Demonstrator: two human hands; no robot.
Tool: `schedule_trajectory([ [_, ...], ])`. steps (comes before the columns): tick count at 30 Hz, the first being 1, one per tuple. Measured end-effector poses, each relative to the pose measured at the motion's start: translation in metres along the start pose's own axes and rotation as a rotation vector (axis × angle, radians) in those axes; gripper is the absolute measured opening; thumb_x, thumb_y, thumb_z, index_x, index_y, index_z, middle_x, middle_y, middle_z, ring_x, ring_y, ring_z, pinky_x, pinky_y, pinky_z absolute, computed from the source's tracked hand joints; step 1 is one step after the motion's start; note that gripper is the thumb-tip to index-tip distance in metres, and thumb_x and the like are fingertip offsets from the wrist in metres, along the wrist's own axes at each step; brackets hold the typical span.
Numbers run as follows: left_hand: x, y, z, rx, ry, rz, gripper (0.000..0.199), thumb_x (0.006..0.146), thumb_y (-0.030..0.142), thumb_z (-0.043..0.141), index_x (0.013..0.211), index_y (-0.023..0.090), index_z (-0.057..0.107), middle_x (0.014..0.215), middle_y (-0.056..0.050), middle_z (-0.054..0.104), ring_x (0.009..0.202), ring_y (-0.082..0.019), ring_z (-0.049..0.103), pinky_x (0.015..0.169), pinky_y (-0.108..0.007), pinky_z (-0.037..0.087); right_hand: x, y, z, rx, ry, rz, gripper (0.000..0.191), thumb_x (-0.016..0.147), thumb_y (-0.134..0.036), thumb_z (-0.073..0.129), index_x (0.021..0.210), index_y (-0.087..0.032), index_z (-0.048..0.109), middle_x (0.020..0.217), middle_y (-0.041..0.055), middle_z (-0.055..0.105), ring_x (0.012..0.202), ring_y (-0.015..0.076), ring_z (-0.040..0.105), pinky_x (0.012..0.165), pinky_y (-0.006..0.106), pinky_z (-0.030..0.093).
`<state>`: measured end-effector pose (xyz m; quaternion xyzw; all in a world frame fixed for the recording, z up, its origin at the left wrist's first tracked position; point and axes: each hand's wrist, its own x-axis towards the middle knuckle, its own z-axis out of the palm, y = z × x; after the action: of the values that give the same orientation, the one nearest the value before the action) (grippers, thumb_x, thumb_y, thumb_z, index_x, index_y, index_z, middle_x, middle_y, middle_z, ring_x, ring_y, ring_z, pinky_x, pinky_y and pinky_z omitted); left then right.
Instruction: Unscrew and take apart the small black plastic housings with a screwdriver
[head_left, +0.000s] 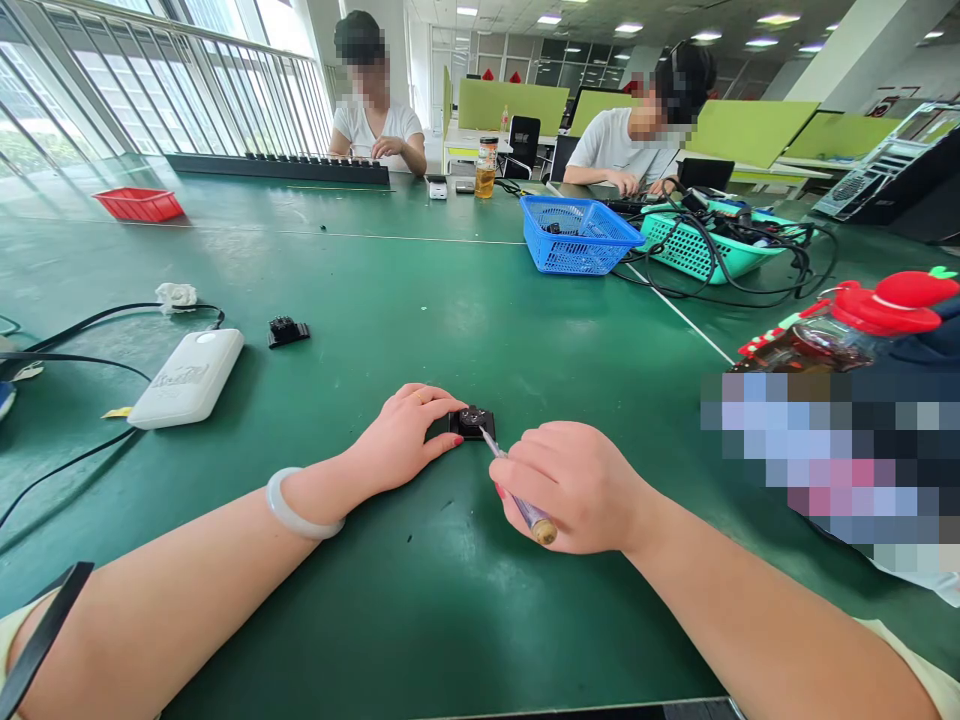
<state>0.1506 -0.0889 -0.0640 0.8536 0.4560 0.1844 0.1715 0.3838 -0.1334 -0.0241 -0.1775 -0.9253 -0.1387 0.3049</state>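
A small black plastic part [474, 424] lies on the green table in front of me, with a raised middle and flat ends. My left hand [409, 430] grips its left end between thumb and fingers, pressing it to the tabletop. In my right hand [574, 485] is a slim screwdriver [525, 512] with a clear purplish handle and a tan end, held aslant. Its metal tip meets the raised middle of the part, though the exact contact spot is too small to make out. A similar black part [287, 331] sits farther off to the left.
A white power bank [189, 378] with black cables lies at left. Beyond are a red basket [139, 204], a blue basket [581, 235] and a teal basket [697, 245] heaped with cables. A red-lidded bottle [847, 320] stands right. Two people sit across the table [360, 620].
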Motion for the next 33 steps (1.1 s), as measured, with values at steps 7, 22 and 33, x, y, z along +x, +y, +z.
schedule_trajectory([
  [7, 0.0001, -0.0002, 0.0000, 0.009, 0.001, 0.012, 0.035, 0.093, 0.038, 0.058, 0.125, 0.025, 0.065, 0.127, -0.006, 0.063, 0.124, -0.028, 0.049, 0.111, -0.049, 0.038, 0.0013, -0.0016, -0.0004, -0.021, -0.030, -0.039, 0.011, 0.079, -0.012, 0.051, 0.072, -0.019, 0.058, 0.059, -0.0026, 0.042, 0.055, 0.0133, 0.030, 0.051, 0.029, 0.023],
  [22, -0.0004, 0.0006, 0.0003, -0.003, 0.016, 0.017, 0.034, 0.092, 0.038, 0.058, 0.123, 0.026, 0.065, 0.126, -0.006, 0.064, 0.123, -0.028, 0.051, 0.109, -0.050, 0.040, 0.0007, -0.0024, 0.0011, -0.029, -0.084, -0.059, 0.012, 0.077, -0.011, 0.050, 0.071, -0.019, 0.057, 0.058, -0.0030, 0.042, 0.055, 0.0135, 0.028, 0.053, 0.030, 0.022],
  [33, 0.0003, -0.0004, 0.0010, 0.018, 0.013, 0.013, 0.035, 0.092, 0.038, 0.058, 0.123, 0.025, 0.065, 0.127, -0.007, 0.064, 0.124, -0.029, 0.050, 0.110, -0.050, 0.039, 0.0003, -0.0001, 0.0000, -0.053, -0.060, -0.027, 0.011, 0.081, -0.013, 0.051, 0.076, -0.018, 0.059, 0.059, -0.0026, 0.044, 0.056, 0.0135, 0.031, 0.053, 0.030, 0.022],
])
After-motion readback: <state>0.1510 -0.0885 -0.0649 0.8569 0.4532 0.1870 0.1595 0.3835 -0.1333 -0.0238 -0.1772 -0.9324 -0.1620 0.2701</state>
